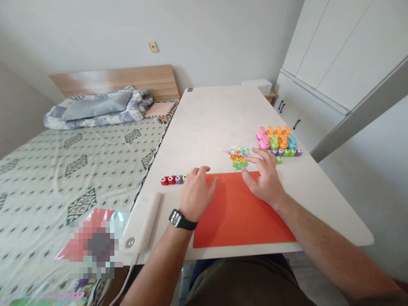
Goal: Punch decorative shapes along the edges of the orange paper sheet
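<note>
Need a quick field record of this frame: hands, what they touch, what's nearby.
left hand: open, resting on the near-left part of the red paper sheet
right hand: open, on the sheet's far edge, fingers beside the pile of paper cutouts; contact unclear
left of sheet: short row of small punches
right of pile: cluster of larger punches
surface: white table
table's near-left corner: white device

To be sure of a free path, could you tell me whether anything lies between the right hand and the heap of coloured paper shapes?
Nothing visible does. The right hand rests on the red sheet at its far edge, fingertips at the heap of paper shapes; the punches lie farther right.
</note>
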